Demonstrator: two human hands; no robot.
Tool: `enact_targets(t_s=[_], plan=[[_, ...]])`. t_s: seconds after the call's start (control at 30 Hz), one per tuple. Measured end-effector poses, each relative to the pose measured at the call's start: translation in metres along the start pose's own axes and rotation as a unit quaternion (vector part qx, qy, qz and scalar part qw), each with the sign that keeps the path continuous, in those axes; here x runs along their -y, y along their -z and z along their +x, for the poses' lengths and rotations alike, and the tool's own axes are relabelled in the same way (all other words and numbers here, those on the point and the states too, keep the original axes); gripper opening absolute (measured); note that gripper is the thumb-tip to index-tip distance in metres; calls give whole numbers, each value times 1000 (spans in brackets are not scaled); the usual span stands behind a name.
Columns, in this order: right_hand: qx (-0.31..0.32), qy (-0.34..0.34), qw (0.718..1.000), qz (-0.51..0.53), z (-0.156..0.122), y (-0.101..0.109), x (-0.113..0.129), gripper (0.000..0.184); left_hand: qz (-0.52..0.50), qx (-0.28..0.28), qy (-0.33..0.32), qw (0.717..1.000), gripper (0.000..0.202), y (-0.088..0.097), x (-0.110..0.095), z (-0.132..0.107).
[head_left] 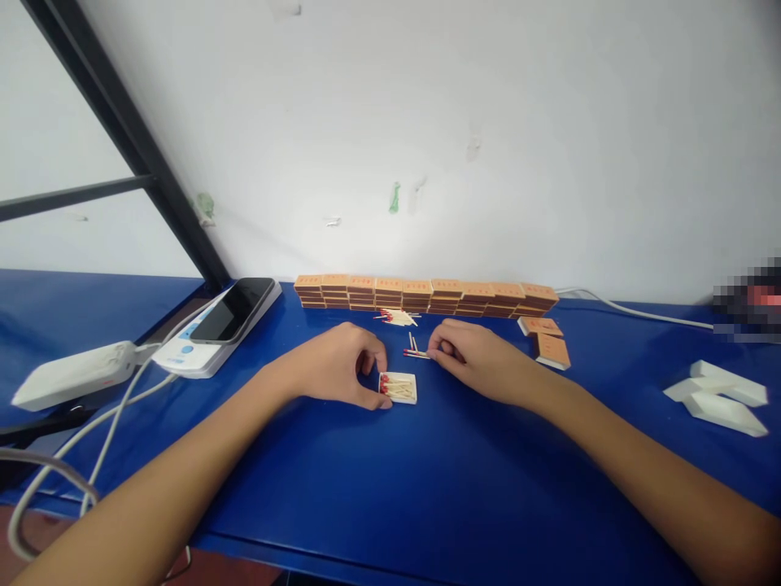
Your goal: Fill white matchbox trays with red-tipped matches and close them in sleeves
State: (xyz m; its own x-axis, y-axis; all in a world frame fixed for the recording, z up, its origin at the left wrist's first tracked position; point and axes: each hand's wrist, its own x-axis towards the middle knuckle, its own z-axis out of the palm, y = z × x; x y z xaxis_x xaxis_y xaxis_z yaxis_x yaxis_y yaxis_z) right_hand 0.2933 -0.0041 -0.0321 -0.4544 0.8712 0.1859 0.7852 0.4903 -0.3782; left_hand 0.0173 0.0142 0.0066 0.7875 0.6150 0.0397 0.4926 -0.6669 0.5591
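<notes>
My left hand (pixel 347 366) grips the left end of a small white matchbox tray (pixel 410 399), thumb at its near corner and a finger at the far one. Red-tipped matches (pixel 399 387) lie in the tray with their heads to the left. Just beyond the tray, to the right, my right hand (pixel 469 354) pinches the ends of a few matches (pixel 417 354), whose red heads point left. A couple of loose matches (pixel 413 342) lie beside its fingertips. Farther back is a loose pile of matches (pixel 398 317).
A long row of stacked matchboxes (pixel 427 295) stands along the wall. Two more matchboxes (pixel 552 350) lie right of it. White empty trays (pixel 720 395) rest at far right. A phone (pixel 235 309) on a white device, a power strip (pixel 76 376) and cables occupy the left.
</notes>
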Motion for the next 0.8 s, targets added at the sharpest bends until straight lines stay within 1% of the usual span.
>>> enact_targets(t_s=[0.13, 0.57, 0.8], plan=[[-5, 7, 1000, 21, 1, -1, 2, 9, 0, 1, -1, 1000, 34, 0, 0, 0], [27, 20, 999, 12, -3, -1, 5, 13, 6, 5, 4, 1000, 35, 0, -1, 0], [10, 17, 999, 27, -2, -3, 5, 9, 7, 2, 9, 1000, 35, 0, -2, 0]])
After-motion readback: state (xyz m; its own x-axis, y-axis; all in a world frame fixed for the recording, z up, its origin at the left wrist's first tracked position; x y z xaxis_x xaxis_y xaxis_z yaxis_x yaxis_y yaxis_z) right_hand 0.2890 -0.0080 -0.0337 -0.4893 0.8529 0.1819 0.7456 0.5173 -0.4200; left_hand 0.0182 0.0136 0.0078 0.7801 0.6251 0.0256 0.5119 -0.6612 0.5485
